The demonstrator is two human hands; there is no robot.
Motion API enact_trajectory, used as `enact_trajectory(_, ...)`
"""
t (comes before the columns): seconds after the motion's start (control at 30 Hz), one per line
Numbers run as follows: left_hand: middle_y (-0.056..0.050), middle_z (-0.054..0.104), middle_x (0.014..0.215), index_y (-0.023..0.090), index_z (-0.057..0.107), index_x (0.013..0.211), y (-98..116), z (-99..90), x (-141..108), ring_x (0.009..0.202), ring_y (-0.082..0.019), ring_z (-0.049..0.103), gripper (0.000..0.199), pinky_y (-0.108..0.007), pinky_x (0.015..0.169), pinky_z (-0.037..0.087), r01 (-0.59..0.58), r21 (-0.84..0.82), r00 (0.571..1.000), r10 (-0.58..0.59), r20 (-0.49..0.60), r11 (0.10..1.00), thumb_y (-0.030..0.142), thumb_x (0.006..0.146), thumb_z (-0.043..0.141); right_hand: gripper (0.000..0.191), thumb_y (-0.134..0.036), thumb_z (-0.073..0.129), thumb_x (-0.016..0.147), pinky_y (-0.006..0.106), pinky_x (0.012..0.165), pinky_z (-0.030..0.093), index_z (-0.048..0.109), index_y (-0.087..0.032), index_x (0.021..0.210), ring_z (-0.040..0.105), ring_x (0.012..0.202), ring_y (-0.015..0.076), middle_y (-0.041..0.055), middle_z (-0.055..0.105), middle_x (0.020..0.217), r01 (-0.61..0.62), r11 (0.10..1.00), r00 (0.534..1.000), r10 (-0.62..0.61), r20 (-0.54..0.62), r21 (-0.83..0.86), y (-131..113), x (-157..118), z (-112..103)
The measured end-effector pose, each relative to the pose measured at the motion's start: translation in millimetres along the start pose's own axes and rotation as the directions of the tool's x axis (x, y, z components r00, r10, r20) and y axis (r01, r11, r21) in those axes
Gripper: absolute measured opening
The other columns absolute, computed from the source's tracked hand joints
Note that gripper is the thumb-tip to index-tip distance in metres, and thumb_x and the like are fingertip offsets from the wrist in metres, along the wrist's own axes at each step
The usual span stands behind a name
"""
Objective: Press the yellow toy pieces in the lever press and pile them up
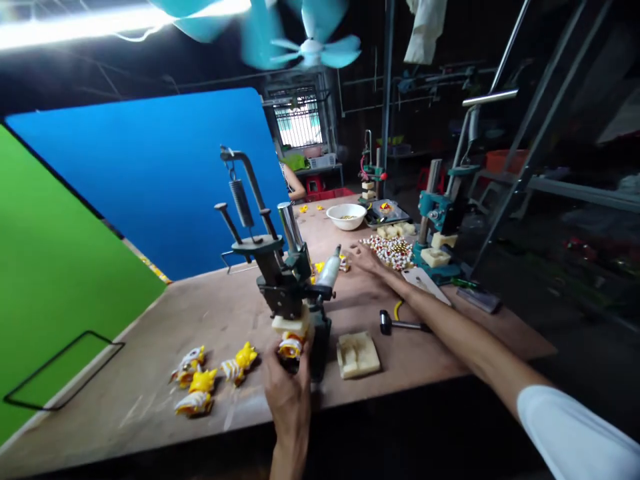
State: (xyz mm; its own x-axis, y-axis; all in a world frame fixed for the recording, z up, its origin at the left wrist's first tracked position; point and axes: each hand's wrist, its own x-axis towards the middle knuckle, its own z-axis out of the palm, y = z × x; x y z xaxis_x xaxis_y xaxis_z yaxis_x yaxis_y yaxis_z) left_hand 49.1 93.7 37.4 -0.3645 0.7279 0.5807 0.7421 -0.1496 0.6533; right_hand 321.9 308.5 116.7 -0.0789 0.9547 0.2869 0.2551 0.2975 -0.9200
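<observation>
My left hand (pixel 289 393) closes its fingers round a small yellow-and-white toy figure (pixel 291 347) at the foot of a dark green hand press (pixel 287 287). A cream block (pixel 290 325) sits on the press just above that figure. My right hand (pixel 365 258) is stretched across the table, fingers apart, with nothing visible in them. It lies at the left edge of a pile of small red, white and gold pieces (pixel 393 252). Close to its fingertips is another small figure (pixel 344 263). A whitish bottle (pixel 330 268) with a dark tip leans behind the press.
Several yellow-and-white figures (pixel 203 382) lie left of the press. Right of it are a cream mould block (pixel 358 355) and a hammer (pixel 400 324). Farther back stand a white bowl (pixel 346 216) and a second press (pixel 435 213). A blue panel (pixel 150 173) borders the left; another person's arm (pixel 294 183) shows behind.
</observation>
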Motion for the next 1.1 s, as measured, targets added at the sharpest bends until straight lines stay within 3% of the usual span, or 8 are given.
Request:
enact_trajectory(0.2,-0.007,0.074,0.102,0.021,0.072,0.122,3.1,-55.8,-1.9,0.088,-0.03,0.072,0.07,-0.046,0.082,0.061,0.115,0.093,0.991,-0.108,-0.079,0.989,0.08,0.084,0.076,0.036,-0.037,0.089,0.084,0.038,0.106,0.051,0.074,-0.017,0.11,0.065,0.121,0.0304,0.0158,0.074,0.126,0.001,0.937,0.989,0.05,0.138,-0.348,18.9,13.3,-6.2)
enact_trajectory(0.37,-0.012,0.078,0.115,0.026,0.074,0.126,-47.9,-86.2,3.6,0.107,-0.039,0.074,0.068,-0.063,0.108,0.058,-0.013,0.232,0.99,0.045,-0.133,0.973,0.077,0.081,0.079,0.04,-0.039,0.093,0.082,0.035,0.094,0.057,0.081,-0.02,0.114,0.073,0.108,0.0285,0.0095,0.08,0.114,0.064,0.961,0.897,0.063,0.437,-0.27,17.2,-70.6,-38.3)
enact_trajectory(0.5,-0.016,0.073,0.135,0.025,0.068,0.14,-27.9,-77.1,-21.9,0.129,-0.04,0.07,0.071,-0.061,0.116,0.056,0.001,0.053,0.987,0.008,-0.158,0.999,0.066,0.085,0.084,0.049,-0.051,0.089,0.09,0.034,0.094,0.061,0.076,-0.026,0.13,0.076,0.111,0.0236,0.005,0.079,0.127,-0.06,0.961,0.798,-0.117,0.592,0.27,-11.8,-164.9,-2.6)
enact_trajectory(0.67,-0.013,0.077,0.138,0.026,0.063,0.144,32.2,-67.3,-75.1,0.122,-0.029,0.079,0.059,-0.04,0.102,0.068,0.4,-0.503,0.905,-0.244,0.348,0.766,0.059,0.098,0.077,0.048,-0.046,0.092,0.091,0.035,0.103,0.061,0.074,-0.03,0.132,0.074,0.114,0.0215,0.0028,0.077,0.131,-0.04,0.89,0.846,-0.211,0.489,0.454,-36.7,-222.8,75.6)
enact_trajectory(0.77,-0.012,0.075,0.143,0.026,0.06,0.146,27.9,-61.3,-71.0,0.126,-0.028,0.078,0.065,-0.039,0.109,0.065,0.362,-0.519,0.932,-0.299,0.205,0.774,0.053,0.093,0.086,0.047,-0.049,0.087,0.095,0.043,0.114,0.057,0.074,-0.032,0.136,0.071,0.128,0.0255,0.0042,0.075,0.14,0.04,0.917,0.895,-0.209,0.393,0.396,-28.0,-216.8,86.0)
enact_trajectory(0.87,-0.012,0.07,0.146,0.025,0.062,0.149,7.5,-41.8,-47.2,0.134,-0.028,0.073,0.068,-0.042,0.117,0.061,0.148,-0.414,0.988,-0.156,0.014,0.898,0.053,0.092,0.087,0.042,-0.055,0.083,0.094,0.045,0.105,0.062,0.076,-0.027,0.125,0.075,0.117,0.0271,0.0079,0.079,0.127,0.015,0.948,0.974,-0.086,0.212,0.317,-9.1,-196.6,73.4)
enact_trajectory(0.97,-0.013,0.068,0.139,0.024,0.068,0.143,-2.7,-10.5,-30.7,0.135,-0.03,0.068,0.059,-0.047,0.12,0.058,-0.051,-0.23,0.99,0.02,-0.138,0.972,0.051,0.094,0.085,0.04,-0.057,0.083,0.091,0.045,0.099,0.064,0.077,-0.023,0.111,0.077,0.11,0.0278,0.01,0.081,0.116,-0.016,0.956,0.988,-0.029,0.152,0.292,6.5,-180.1,59.8)
enact_trajectory(1.1,-0.015,0.064,0.138,0.025,0.065,0.151,1.2,17.3,-32.4,0.136,-0.031,0.065,0.05,-0.051,0.124,0.053,-0.086,-0.072,0.972,0.068,-0.225,0.994,0.037,0.103,0.074,0.045,-0.061,0.087,0.087,0.042,0.098,0.062,0.079,-0.023,0.108,0.076,0.105,0.0252,0.0092,0.081,0.115,-0.075,0.946,0.98,0.011,0.199,0.316,9.5,-160.8,50.3)
